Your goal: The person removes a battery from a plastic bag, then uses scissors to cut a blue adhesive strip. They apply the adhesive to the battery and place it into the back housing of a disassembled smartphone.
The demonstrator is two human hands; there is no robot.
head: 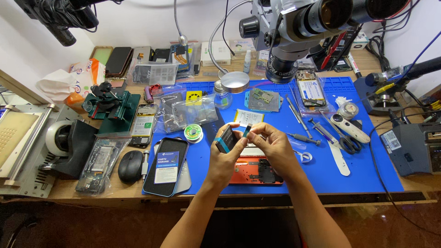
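Head cam: L hand & R hand fingers pinch black battery.

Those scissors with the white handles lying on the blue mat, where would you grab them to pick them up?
Best by the white handles, coming from above. The scissors lie flat on the blue mat, so the thick handles give the fingers more to close on than the thin dark end, which probably sits too low to pinch.

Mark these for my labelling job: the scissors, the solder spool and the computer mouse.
scissors [350, 143], head view, on the black handle loops.
solder spool [193, 132], head view, on its round top face.
mouse [130, 166], head view, on the middle of its black back.
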